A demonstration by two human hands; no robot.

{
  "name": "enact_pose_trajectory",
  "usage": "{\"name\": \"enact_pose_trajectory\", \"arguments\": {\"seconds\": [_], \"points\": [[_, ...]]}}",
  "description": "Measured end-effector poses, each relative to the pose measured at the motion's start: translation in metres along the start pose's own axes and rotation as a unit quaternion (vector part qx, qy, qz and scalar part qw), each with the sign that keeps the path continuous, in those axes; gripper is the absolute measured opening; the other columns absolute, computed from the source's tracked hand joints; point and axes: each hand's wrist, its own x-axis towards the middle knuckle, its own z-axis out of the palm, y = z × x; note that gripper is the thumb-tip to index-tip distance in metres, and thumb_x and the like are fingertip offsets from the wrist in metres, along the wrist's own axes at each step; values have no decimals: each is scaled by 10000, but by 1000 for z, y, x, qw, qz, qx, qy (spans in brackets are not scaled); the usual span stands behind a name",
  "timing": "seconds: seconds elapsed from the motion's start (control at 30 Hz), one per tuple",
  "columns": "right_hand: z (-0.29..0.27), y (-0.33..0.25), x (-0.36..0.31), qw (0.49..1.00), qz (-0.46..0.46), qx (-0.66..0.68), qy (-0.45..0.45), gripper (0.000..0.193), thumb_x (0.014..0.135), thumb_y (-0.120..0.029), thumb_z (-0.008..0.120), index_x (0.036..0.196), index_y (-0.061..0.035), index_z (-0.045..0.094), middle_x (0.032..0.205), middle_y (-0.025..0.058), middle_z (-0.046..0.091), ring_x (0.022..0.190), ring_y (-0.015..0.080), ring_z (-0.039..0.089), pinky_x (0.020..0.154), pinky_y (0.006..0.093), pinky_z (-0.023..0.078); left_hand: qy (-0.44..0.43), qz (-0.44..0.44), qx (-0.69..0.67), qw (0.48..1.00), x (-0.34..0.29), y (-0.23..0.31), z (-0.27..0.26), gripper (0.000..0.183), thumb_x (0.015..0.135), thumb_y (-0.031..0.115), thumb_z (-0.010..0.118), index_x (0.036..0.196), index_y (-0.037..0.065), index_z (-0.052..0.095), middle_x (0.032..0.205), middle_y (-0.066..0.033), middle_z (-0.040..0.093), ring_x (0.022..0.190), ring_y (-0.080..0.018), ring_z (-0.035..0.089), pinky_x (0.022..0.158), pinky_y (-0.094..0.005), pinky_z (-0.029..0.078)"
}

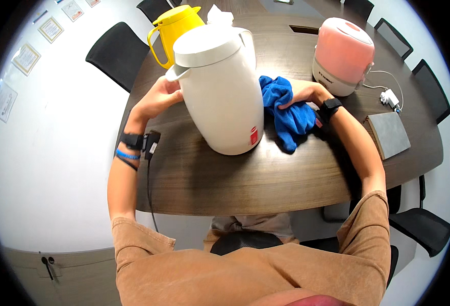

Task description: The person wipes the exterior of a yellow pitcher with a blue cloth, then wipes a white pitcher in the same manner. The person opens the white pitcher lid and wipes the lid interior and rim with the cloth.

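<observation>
A tall white vacuum jug (pixel 222 97) with a lid stands on the dark wooden table in front of me, its spout toward my left and its handle at the far right. My left hand (pixel 159 98) grips the jug's left side below the spout, with some fingertips hidden behind it. On the other side, my right hand (pixel 300 93) is closed on a crumpled blue cloth (pixel 286 115). Part of the cloth lies against the jug's right wall and part hangs down to the tabletop. The cloth covers some of the right fingers.
Behind the white jug stands a yellow jug (pixel 176 23), with white tissue (pixel 220 16) beside it. At the right are a pink-and-white electric lunch box (pixel 343 53), a white plug with cable (pixel 389 98) and a grey notebook (pixel 390 133). Black chairs (pixel 118 53) surround the table (pixel 209 191).
</observation>
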Motion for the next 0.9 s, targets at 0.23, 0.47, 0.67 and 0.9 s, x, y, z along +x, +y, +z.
{"name": "enact_pose_trajectory", "arguments": {"seconds": [0.23,0.47,0.67,0.9], "points": [[10,-14,18,1000,-9,9,-1,853,823,-257,867,1516,-13,434,1422,178,593,1279,271,568,1113,413,472,-55,54,-120,990,-26,28,36,1160,821,465,879,1641,16,192,1635,-159,329,1491,-280,358,1221,-456,337],[40,-38,4,985,-133,-97,46,943,738,-197,933,1521,-8,444,1485,174,552,1380,263,492,1203,410,368,-41,23,26,999,-11,34,42,1244,683,210,941,1643,28,170,1627,-153,320,1508,-284,276,1253,-439,256],[46,-46,-3,962,-121,-227,89,728,738,-247,882,1366,-30,587,1225,166,708,1127,271,670,1021,391,513,-21,31,-64,997,0,13,35,1205,575,343,935,1581,42,343,1499,-148,497,1387,-286,451,1199,-441,354],[42,-51,-17,986,-10,-142,85,620,785,-240,872,1320,-21,645,1253,121,701,1150,206,627,1062,364,478,-56,55,-25,997,9,18,30,1184,558,315,921,1568,51,361,1477,-161,518,1380,-295,458,1194,-460,367]]}}
